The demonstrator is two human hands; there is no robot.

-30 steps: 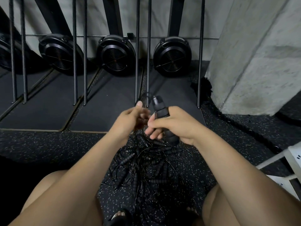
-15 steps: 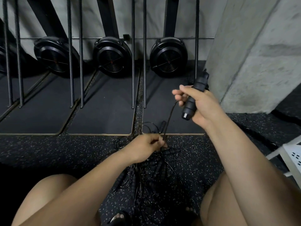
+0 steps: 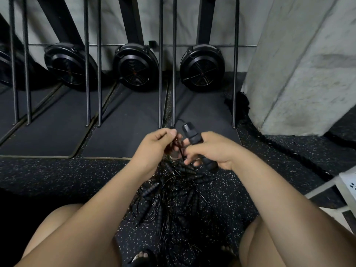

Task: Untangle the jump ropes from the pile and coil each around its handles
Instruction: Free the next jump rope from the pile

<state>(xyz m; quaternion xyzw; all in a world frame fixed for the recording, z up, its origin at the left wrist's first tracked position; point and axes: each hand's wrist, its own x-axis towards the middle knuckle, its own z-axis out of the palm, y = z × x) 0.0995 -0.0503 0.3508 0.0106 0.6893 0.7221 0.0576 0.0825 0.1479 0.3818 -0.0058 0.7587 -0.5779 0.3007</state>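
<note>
the right grip point(image 3: 213, 151) is back in at the middle, down from its reach out to the right, and the black handle point(image 3: 192, 134) comes in with it. the left grip point(image 3: 154, 147) is up off the pile point(image 3: 173, 193) and now just beside the right one, pinching the thin cord point(image 3: 180, 149). the cord no longer stretches between two parted grips; it bunches short between them.
</note>
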